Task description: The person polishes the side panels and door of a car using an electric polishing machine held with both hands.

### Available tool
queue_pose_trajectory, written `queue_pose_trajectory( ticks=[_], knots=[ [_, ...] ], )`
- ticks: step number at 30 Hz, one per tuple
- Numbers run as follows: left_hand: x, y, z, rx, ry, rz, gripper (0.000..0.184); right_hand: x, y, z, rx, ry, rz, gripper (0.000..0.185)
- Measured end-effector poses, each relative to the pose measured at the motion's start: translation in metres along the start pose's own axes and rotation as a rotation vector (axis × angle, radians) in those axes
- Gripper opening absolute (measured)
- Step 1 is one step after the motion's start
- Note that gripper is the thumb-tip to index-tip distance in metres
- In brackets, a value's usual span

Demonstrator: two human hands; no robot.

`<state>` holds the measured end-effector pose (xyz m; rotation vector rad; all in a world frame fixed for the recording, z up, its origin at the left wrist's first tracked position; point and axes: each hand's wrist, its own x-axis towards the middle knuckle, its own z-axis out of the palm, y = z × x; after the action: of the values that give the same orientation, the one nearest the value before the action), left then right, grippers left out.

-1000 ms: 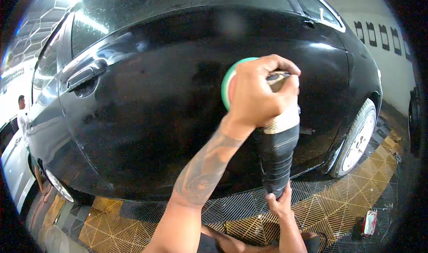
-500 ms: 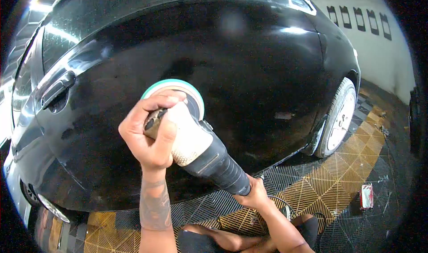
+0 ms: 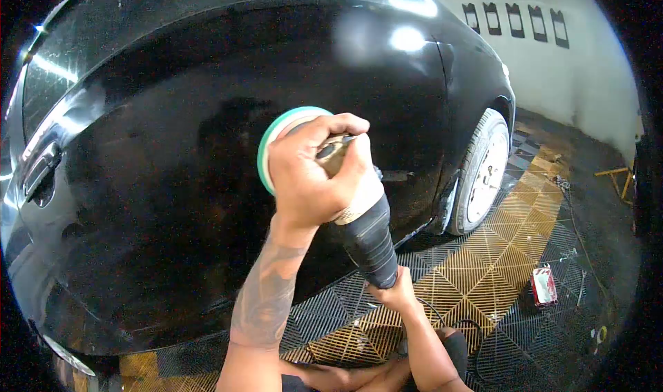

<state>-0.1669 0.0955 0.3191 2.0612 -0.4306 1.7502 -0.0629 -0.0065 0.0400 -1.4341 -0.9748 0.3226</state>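
Note:
A car polisher [image 3: 369, 233] with a dark barrel and pale head is held across the side of a black car [image 3: 166, 185]. My left hand [image 3: 304, 171] wraps over the polisher's head, thumb and fingers closed around it. Around its rear end my right hand [image 3: 398, 294] is closed. The round pad [image 3: 264, 154], edged in teal, faces the door panel and appears to lie against it; my left hand hides part of it. Dull, smeary marks show on the black paint around the pad.
The car's door handle [image 3: 43, 171] is at the left, and a white-rimmed wheel [image 3: 487, 174] at the right. Grated yellow and black floor tiles [image 3: 476, 281] run below. A red and white box [image 3: 544, 286] lies on them. A cord [image 3: 476, 330] loops near my leg.
The polisher has moved right along the door with both hands on it, and its barrel now stands steeper. The view has shifted too, so the car appears further left.

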Motion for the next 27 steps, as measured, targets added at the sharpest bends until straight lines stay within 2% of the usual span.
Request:
queue_pose_trajectory(
  ticks=[3, 5, 8, 9, 11, 12, 14, 15, 17, 19, 23, 27],
  knots=[
    [0.0, 0.001, 0.034, -0.146, -0.021, -0.161, 0.009, 0.002, 0.01, -0.011, 0.05, 0.032, 0.046, 0.031],
    [0.001, -0.013, 0.055, -0.126, -0.048, -0.13, 0.01, 0.001, 0.006, -0.018, 0.058, 0.184, 0.015, 0.031],
    [0.005, -0.028, 0.084, -0.075, -0.11, -0.075, 0.009, 0.011, 0.033, -0.032, 0.113, 0.132, 0.081, 0.029],
    [0.005, -0.031, 0.094, -0.07, -0.139, -0.125, 0.008, 0.012, 0.036, -0.036, 0.175, 0.133, 0.089, 0.029],
    [0.006, -0.039, 0.117, -0.127, -0.165, -0.186, 0.009, 0.014, 0.04, -0.045, 0.151, 0.177, 0.132, 0.03],
    [0.009, -0.039, 0.127, -0.009, -0.136, -0.07, 0.011, 0.018, 0.054, -0.048, 0.173, 0.198, 0.157, 0.032],
    [0.014, -0.05, 0.151, 0.016, -0.176, -0.073, 0.014, 0.023, 0.06, -0.052, 0.28, 0.299, 0.133, 0.041],
    [0.016, -0.056, 0.165, 0.019, -0.201, -0.075, 0.014, 0.032, 0.083, -0.06, 0.295, 0.238, 0.198, 0.044],
    [0.022, -0.066, 0.193, 0.006, -0.256, -0.086, 0.015, 0.04, 0.093, -0.07, 0.388, 0.285, 0.221, 0.037],
    [0.025, -0.077, 0.223, 0.023, -0.277, -0.047, 0.016, 0.045, 0.088, -0.076, 0.426, 0.27, 0.199, 0.034],
    [0.011, -0.095, 0.271, 0.071, -0.412, -0.118, 0.017, 0.046, 0.094, -0.073, 0.552, 0.272, 0.153, 0.026],
    [-0.007, -0.091, 0.262, 0.101, -0.409, -0.141, 0.015, 0.033, 0.099, -0.067, 0.415, 0.205, 0.18, 0.027]
  ],
)
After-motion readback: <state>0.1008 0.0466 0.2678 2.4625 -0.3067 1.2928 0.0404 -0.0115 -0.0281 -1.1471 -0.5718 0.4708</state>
